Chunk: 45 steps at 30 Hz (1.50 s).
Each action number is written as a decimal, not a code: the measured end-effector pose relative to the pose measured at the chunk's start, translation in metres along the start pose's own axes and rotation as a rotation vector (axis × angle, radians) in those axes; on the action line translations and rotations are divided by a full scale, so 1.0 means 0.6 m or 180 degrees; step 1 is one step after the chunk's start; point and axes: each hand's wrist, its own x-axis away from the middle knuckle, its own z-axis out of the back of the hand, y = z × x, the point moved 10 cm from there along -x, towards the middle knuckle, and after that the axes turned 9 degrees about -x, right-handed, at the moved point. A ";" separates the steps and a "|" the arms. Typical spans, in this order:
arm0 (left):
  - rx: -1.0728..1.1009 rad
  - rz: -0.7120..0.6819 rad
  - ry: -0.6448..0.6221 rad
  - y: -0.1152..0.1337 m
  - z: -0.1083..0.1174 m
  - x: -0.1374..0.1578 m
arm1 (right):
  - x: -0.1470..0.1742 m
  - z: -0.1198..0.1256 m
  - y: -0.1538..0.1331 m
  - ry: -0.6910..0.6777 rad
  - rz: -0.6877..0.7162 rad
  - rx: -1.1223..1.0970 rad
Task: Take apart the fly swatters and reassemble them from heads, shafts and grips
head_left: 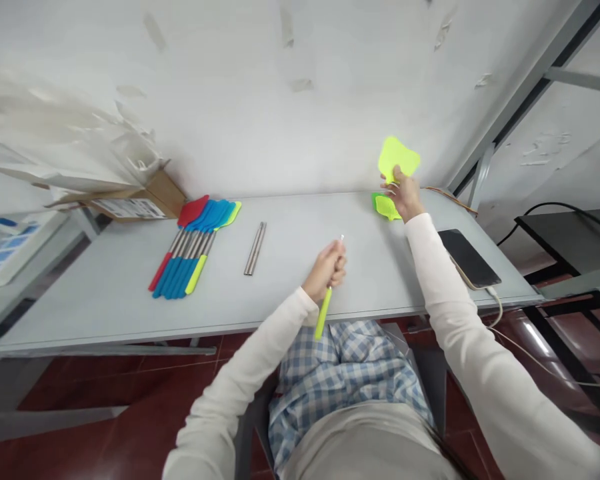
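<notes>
My left hand (pixel 327 268) is wrapped round a fly swatter handle (pixel 323 315) with a yellow-green grip; a bit of its metal rod pokes out above the fist. Over the back right of the table, my right hand (pixel 404 195) pinches a yellow-green fly swatter head (pixel 398 157) by its narrow end. Just below that hand lie more swatter heads (pixel 387 207), green and yellow-green. Two bare metal tubes (pixel 255 250) rest on the table left of my left hand. Farther left is a row of whole fly swatters (pixel 187 250) in red, blue and yellow-green.
An open cardboard box (pixel 140 200) stands at the back left, against the wall. A phone (pixel 469 259) with a white cable (pixel 497 307) plugged in lies at the table's right end. The grey table (pixel 105 313) has its front edge just above my lap.
</notes>
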 end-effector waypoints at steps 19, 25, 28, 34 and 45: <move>0.1183 0.0807 -0.0564 0.031 0.045 -0.118 | 0.069 0.069 -0.017 0.1422 0.1042 0.4034; 0.1540 0.0956 -0.0649 0.036 0.043 -0.111 | 0.106 -0.017 -0.014 0.0597 0.1968 0.3719; 0.1885 0.0968 -0.0490 0.032 0.053 -0.114 | 0.132 -0.074 0.007 -0.0142 0.2338 0.3478; 0.2320 0.0297 0.0130 0.059 0.114 -0.132 | 0.205 -0.161 0.055 -0.1793 0.2354 0.2653; 0.2324 -0.1178 0.1193 0.098 0.198 -0.134 | 0.267 -0.190 0.167 -0.2887 0.0294 0.2049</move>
